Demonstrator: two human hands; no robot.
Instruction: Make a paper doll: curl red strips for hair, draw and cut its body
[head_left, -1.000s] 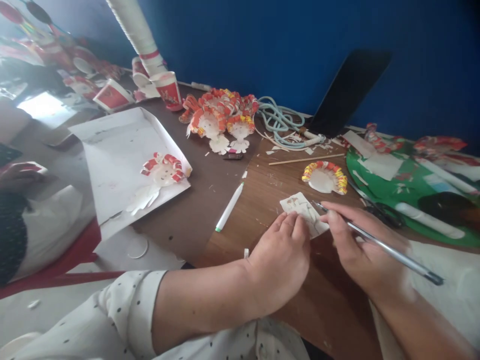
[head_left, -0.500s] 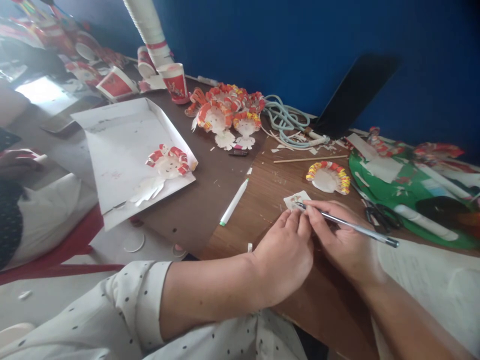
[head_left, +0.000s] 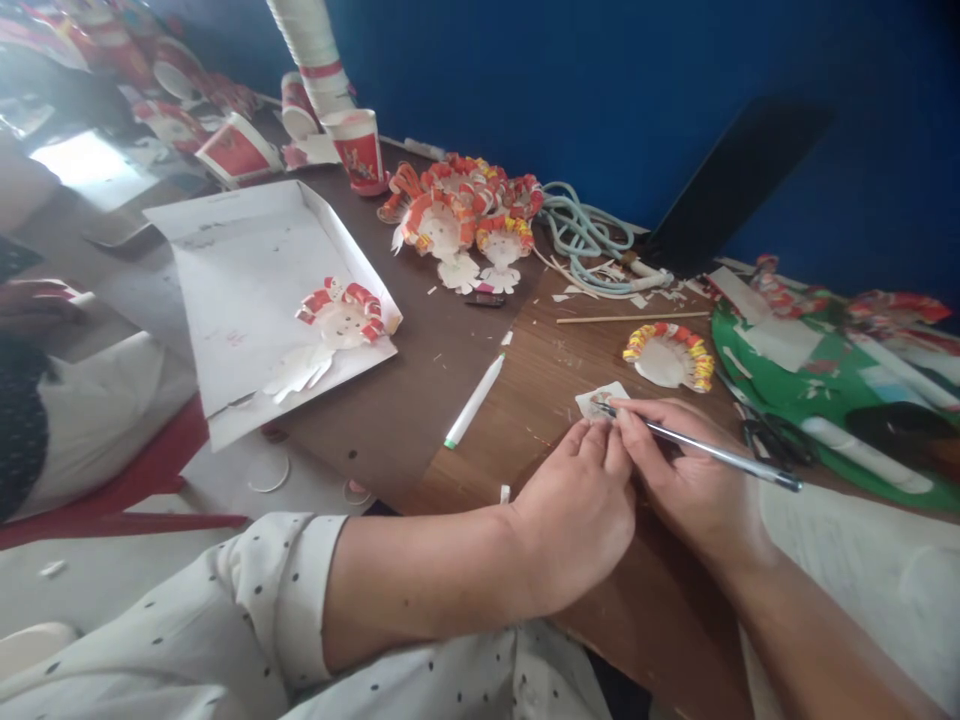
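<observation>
My right hand (head_left: 694, 470) grips a ballpoint pen (head_left: 712, 458) with a clear barrel, its tip touching a small white piece of paper (head_left: 591, 402) on the brown table. Some small marks show on that paper. My left hand (head_left: 581, 510) has its fingers together and curled, holding the paper's near edge down; the thumb is hidden. Just beyond lies a round white paper cutout (head_left: 664, 362) with a red and yellow looped border. To the left of the hands is a white marker (head_left: 476, 400) with a green end.
A white tray (head_left: 225, 290) bears a paper face figure (head_left: 343, 322). Behind are similar figures (head_left: 442, 225), a paper cup (head_left: 358, 155) and a coiled cable (head_left: 581, 235). Scissors (head_left: 769, 440) lie at right by a green sheet (head_left: 750, 345). Another person's hand (head_left: 37, 305) is at far left.
The view has shifted slightly, so the things on the table appear a little to the right. Both hands keep nearly the same pose, with the pen tip still at the paper.
</observation>
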